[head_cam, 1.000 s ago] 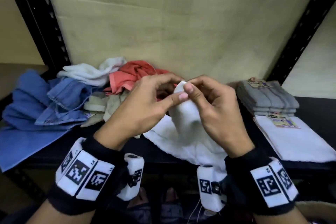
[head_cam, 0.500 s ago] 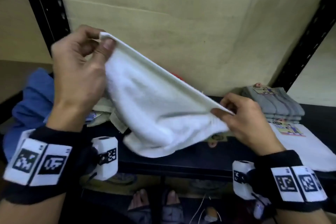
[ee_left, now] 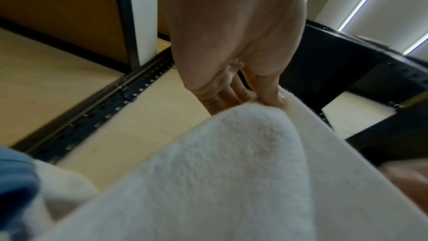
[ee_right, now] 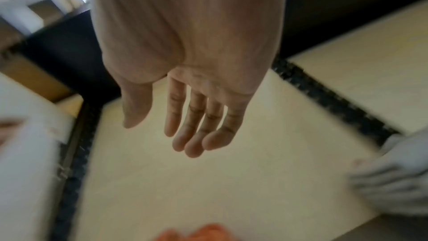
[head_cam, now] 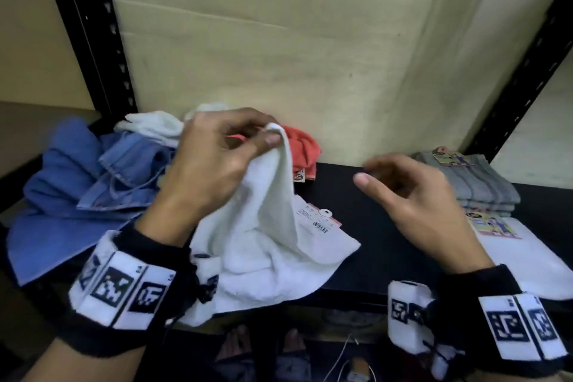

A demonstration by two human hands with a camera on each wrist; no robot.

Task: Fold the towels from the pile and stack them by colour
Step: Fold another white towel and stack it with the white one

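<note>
A white towel (head_cam: pixel 266 242) droops from my left hand (head_cam: pixel 217 161), which pinches its top edge between thumb and fingers; the rest lies crumpled on the black shelf (head_cam: pixel 372 211), with a paper label showing. The left wrist view shows my left hand (ee_left: pixel 243 87) pinching the same white towel (ee_left: pixel 220 180). My right hand (head_cam: pixel 412 195) hovers over the shelf to the right, fingers loosely spread and holding nothing; the right wrist view confirms the right hand (ee_right: pixel 185 116) is bare. The unfolded pile (head_cam: pixel 130 164) lies at the left, behind my left hand.
The pile holds blue cloth (head_cam: pixel 59 195), a white towel (head_cam: pixel 152 125) and an orange-red towel (head_cam: pixel 304 146). At the right stand folded grey towels (head_cam: pixel 471 183) and a folded white towel (head_cam: pixel 536 257). Black shelf posts (head_cam: pixel 90 31) frame a beige back panel.
My right hand has let go of the towel's edge and drawn away to the right. My left hand has come down with its corner, and the stretched towel has collapsed onto the shelf.
</note>
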